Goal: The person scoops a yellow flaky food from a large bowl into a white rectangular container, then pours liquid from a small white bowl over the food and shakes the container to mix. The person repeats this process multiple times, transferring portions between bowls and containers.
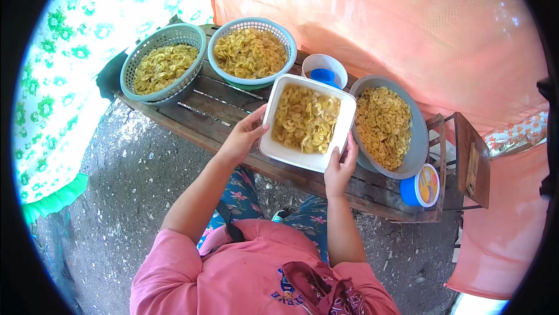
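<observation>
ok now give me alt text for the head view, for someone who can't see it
The left hand and right hand hold a square white tub of wet-looking yellow slices above a wooden bench. On the bench, two baskets toward the left and a grey basin toward the right hold similar slices.

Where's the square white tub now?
The tub is near the head view's centre, held between left hand and right hand, left of the grey basin.

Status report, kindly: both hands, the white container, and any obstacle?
Left hand and right hand: gripping white container, opposite sides. Container: yellow slices inside. Obstacles: none seen; grey basin to its right.
</observation>
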A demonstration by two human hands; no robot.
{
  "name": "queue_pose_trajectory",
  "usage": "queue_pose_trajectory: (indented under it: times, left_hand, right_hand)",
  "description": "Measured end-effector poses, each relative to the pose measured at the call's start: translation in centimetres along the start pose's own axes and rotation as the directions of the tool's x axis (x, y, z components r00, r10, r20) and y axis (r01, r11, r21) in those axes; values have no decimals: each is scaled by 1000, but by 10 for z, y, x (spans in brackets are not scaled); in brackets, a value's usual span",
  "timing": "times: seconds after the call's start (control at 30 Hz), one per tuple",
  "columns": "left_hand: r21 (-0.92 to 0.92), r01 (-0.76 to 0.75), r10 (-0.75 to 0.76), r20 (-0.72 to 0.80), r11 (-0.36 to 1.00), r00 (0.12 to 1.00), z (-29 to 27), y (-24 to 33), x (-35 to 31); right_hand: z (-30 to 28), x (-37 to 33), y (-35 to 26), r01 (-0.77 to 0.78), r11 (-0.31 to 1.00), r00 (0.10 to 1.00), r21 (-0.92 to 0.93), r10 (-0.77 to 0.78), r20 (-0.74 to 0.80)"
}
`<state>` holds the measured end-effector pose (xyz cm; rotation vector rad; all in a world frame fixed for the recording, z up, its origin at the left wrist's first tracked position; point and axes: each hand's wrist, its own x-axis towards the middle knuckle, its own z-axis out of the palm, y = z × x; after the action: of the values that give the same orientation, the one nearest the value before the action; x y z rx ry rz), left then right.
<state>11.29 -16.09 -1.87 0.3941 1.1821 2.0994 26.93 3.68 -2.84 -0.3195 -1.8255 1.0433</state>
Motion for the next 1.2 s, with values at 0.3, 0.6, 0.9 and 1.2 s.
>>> queue_pose_trajectory:
  times: [0.3,0.6,0.9,1.2]
  left_hand:
    - [81,79,-79,-5,994,997,0,2,7]
    - [50,63,-62,-30,997,998,6,6,4]
    - [15,83,-83,5,996,997,2,5,5]
    - [74,41,-37,-47,996,998,-1,8,4]
  right_hand:
    - [-1,9,6,-265,958,957,-111,275,88]
    - [3,11,-3,-385,922,915,-47,388,111]
    - [5,12,-5,-406,913,909,-33,407,87]
    - [6,9,-2,-315,948,949,41,315,22]
